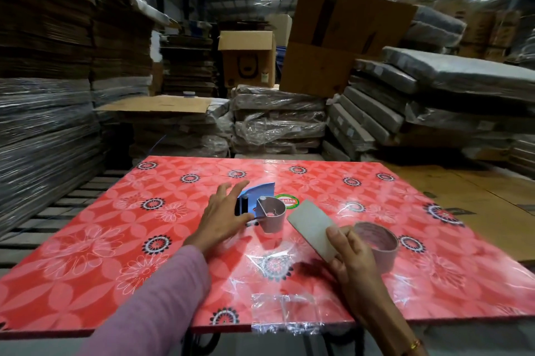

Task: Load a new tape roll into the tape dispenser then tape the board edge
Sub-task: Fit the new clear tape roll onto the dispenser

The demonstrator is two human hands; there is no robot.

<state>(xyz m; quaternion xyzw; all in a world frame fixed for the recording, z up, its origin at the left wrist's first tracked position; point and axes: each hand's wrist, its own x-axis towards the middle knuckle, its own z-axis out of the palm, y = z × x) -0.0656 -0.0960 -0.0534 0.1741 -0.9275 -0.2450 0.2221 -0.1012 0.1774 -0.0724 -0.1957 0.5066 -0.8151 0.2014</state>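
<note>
Covering most of the near scene, the board (333, 190) lay flat, its near edge partly taped. The dispenser (256, 206) stood mid-board carrying only a bare core (273, 215), under the wide-spread left hand (223, 216). The right hand (351, 254) held a flat card (314, 232) beside the new roll (379, 245). Loading was judged not yet done.

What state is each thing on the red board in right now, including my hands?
tape dispenser: on the board, empty core on its spindle
tape roll: on the board, not loaded
grey card: tilted, pinched in the right hand
left hand: open, on the dispenser
right hand: shut on the card
board: flat, film-wrapped
</note>
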